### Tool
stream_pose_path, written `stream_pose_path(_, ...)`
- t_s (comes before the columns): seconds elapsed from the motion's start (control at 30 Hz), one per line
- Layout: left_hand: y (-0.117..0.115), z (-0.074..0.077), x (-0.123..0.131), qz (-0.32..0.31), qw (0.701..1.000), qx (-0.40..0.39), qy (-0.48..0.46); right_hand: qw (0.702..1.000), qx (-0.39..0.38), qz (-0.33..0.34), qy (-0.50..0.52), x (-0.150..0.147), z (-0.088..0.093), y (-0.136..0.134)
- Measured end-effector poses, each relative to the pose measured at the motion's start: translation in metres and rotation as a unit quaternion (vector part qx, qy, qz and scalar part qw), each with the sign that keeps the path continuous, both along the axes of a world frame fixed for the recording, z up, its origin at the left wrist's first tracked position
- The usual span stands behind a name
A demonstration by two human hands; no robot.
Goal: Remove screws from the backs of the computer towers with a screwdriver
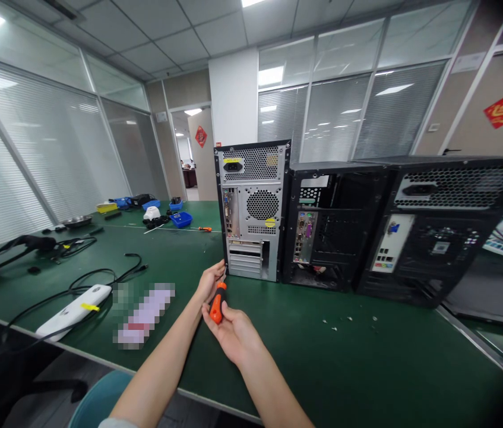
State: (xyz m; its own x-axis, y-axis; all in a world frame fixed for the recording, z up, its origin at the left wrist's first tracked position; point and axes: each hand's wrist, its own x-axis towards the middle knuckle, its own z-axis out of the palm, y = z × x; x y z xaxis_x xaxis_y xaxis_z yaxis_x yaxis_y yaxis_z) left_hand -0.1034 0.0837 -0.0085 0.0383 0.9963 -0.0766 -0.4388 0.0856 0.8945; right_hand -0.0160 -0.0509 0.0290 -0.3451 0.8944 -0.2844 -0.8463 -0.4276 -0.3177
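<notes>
An orange-and-black screwdriver (218,302) is gripped by its handle in my right hand (240,336), palm turned up. Its shaft points away from me, toward the lower left corner of a silver-backed computer case (251,205) standing upright on the table. My left hand (211,282) is closed at that corner, fingertips beside the screwdriver's tip and the case edge. Whatever those fingers pinch is too small or hidden to make out. The case's back shows a power socket, a round fan grille and slot covers.
Two black computer cases (335,226) (442,232) stand to the right. Several small screws (334,329) lie on the green table (367,368). Leftward are a white power strip (75,310) with cables, a blurred purple item (146,315), blue trays (182,220) and another screwdriver (205,229).
</notes>
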Motion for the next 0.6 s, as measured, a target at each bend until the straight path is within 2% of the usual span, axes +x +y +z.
stream_pose_path(0.6, 0.0006, -0.0007, 0.0001, -0.011, 1.000, 0.009, 0.013, 0.999, -0.005, -0.033, 0.010, -0.0020, -0.0021, -0.0027)
